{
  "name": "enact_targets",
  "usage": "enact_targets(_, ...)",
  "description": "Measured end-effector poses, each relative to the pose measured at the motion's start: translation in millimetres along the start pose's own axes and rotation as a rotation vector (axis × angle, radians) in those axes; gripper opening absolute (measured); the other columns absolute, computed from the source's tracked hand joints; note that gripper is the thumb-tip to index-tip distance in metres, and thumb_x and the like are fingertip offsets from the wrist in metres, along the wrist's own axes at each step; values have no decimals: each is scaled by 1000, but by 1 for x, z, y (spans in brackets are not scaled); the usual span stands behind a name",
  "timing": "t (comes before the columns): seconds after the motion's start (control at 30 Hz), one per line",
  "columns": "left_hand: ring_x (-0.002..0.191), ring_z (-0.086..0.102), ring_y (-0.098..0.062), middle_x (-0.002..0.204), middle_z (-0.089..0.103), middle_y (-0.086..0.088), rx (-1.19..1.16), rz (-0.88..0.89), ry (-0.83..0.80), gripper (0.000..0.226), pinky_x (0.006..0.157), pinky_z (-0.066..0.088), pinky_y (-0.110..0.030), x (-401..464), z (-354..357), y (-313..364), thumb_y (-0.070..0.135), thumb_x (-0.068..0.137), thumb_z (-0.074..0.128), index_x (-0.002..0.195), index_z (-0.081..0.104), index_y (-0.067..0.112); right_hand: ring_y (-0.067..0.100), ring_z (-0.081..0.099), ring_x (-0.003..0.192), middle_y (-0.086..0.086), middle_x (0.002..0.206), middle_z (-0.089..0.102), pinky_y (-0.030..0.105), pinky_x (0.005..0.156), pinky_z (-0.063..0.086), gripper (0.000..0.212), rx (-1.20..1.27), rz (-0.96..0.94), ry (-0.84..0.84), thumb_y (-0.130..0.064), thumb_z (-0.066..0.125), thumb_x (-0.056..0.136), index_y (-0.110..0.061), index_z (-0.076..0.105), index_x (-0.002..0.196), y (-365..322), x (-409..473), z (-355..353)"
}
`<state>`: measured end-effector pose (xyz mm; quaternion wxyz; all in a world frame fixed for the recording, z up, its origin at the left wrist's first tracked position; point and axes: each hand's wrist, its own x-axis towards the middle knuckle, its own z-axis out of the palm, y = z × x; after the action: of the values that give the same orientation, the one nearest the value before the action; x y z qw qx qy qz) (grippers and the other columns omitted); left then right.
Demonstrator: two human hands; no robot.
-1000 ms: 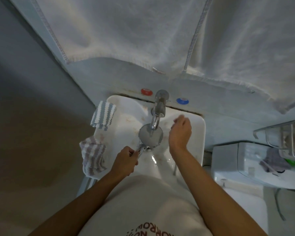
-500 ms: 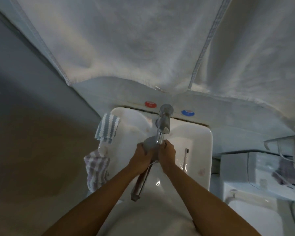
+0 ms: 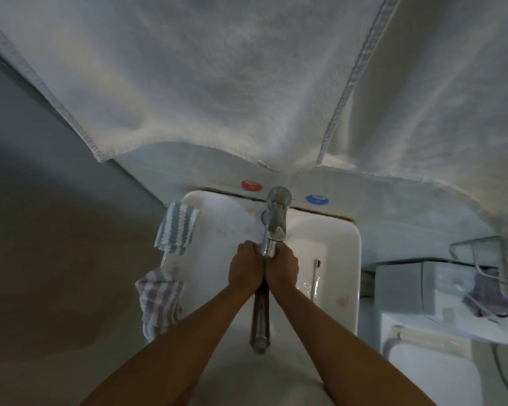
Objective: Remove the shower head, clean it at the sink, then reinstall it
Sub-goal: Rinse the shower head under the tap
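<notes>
The chrome shower head [image 3: 260, 320] is over the white sink [image 3: 342, 253], its handle pointing toward me between my forearms. Its round head is hidden under my hands, below the chrome faucet [image 3: 274, 222]. My left hand [image 3: 245, 266] grips the head end from the left. My right hand [image 3: 282, 266] wraps it from the right, touching the left hand. Red [image 3: 250, 185] and blue [image 3: 316, 199] tap markers sit behind the faucet.
A blue striped cloth [image 3: 176, 227] and a grey striped cloth [image 3: 159, 303] hang on the sink's left rim. A toothbrush [image 3: 315, 276] lies in the basin at right. White towels [image 3: 247, 83] hang overhead. A toilet tank [image 3: 440, 285] and wire rack [image 3: 499, 259] stand right.
My right hand came down from the air onto the shower head. Both hands now clasp the head under the faucet, and the handle swung to point toward me.
</notes>
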<state>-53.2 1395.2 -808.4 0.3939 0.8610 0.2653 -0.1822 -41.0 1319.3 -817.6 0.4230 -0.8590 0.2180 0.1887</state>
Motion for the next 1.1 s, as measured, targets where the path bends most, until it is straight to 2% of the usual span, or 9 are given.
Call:
enact_targets(0.17, 90, 64, -26, 103, 57, -5, -30, 57, 5, 20, 76, 51, -35, -9, -1, -7, 31, 96, 51, 106, 53, 14, 16, 65, 71, -1, 78, 68, 37, 74, 57, 23, 47, 145, -44, -33, 52, 95, -20, 66, 84, 2, 5, 1)
enact_targets(0.23, 92, 64, -26, 98, 64, -6, -69, -59, 84, 22, 75, 43, -31, -1, -4, -4, 31, 99, 44, 97, 55, 12, 19, 67, 75, 0, 81, 69, 41, 74, 59, 15, 98, 42, -92, -31, 57, 92, -18, 63, 87, 5, -1, 2)
enact_targets(0.4, 102, 64, -35, 113, 67, -21, -296, -454, 86, 56, 91, 49, -37, 14, -3, -6, 43, 101, 33, 113, 64, -2, 18, 66, 77, -6, 79, 66, 31, 70, 56, 8, 171, -145, -79, -17, 63, 90, -22, 59, 86, 3, -13, -4)
enact_targets(0.5, 94, 65, -30, 107, 66, -13, -256, -241, 11, 44, 83, 51, -37, -3, 1, 1, 44, 94, 45, 109, 59, 5, 16, 65, 79, -9, 79, 65, 32, 75, 54, 10, 92, -78, 24, -23, 55, 93, -26, 60, 85, 4, -5, -4)
enact_targets(0.67, 64, 66, -22, 95, 62, -24, -319, -47, -119, 64, 59, 60, -41, -5, 15, -17, 62, 74, 58, 97, 56, 2, 17, 66, 77, -1, 82, 68, 41, 79, 58, 31, 92, 120, 16, -35, 39, 100, -18, 65, 91, 5, 1, -5)
enact_targets(0.8, 74, 58, -16, 89, 61, -3, -211, -150, 21, 29, 64, 43, -27, -2, -3, -6, 39, 93, 54, 98, 53, 11, 21, 66, 78, 2, 83, 67, 39, 74, 58, 13, 154, 76, -103, -29, 56, 91, -16, 60, 90, 4, -5, -4)
enact_targets(0.93, 86, 63, -28, 94, 67, -12, -229, -270, 71, 37, 77, 49, -34, 15, -8, -9, 36, 98, 45, 88, 62, 5, 23, 64, 73, 4, 85, 66, 36, 59, 55, 10, 240, 50, -103, -29, 61, 89, -19, 60, 90, 10, -14, 0)
enact_targets(1.03, 100, 63, -34, 113, 67, -21, -445, -402, 34, 48, 89, 53, -40, 15, -10, -7, 34, 101, 37, 112, 65, -3, 20, 63, 80, -1, 84, 64, 34, 72, 54, 6, 264, 6, -29, -18, 56, 92, -16, 62, 92, 6, -16, -4)
enact_targets(1.1, 97, 62, -34, 114, 64, -22, -545, -478, -54, 51, 80, 55, -39, 5, -10, -1, 37, 103, 32, 121, 58, -2, 21, 64, 82, -2, 84, 64, 36, 75, 55, 11, 247, -12, 17, -20, 52, 94, -17, 62, 91, 0, -16, -7)
